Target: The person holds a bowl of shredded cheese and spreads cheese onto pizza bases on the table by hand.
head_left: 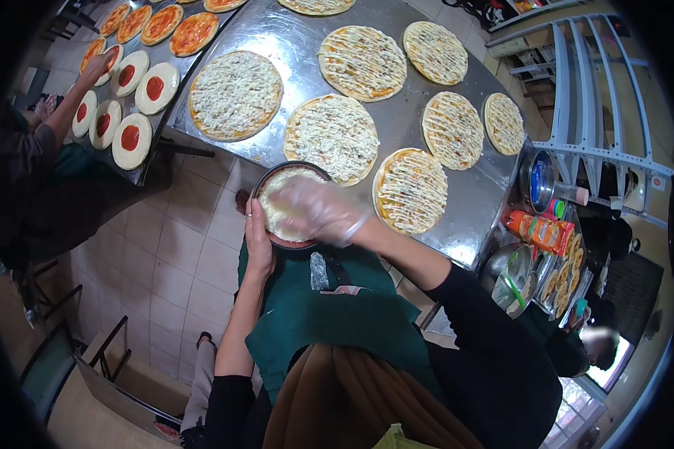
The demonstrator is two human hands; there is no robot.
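Against the left rim of a dark round bowl [318,168], my left hand [259,238] grips with its fingers along the outside. White grated cheese [278,182] fills the bowl, which I hold in front of my green apron. Over the cheese is my right hand [314,209] in a clear plastic glove, its fingers smeared by motion. Just beyond the bowl lies a pizza [332,135] topped with white crumbly cheese. A second cheese-covered pizza [236,95] is to its left. Right of my gloved hand, another pizza [410,191] carries white sauce lines.
Several more sauced pizzas lie across the metal table [269,22]. At the left, a co-worker's hand [93,69] reaches over dough rounds with red sauce [155,88] on another table. A grey metal rack [577,82], an orange packet [541,232] and a metal bowl [502,266] are at the right.
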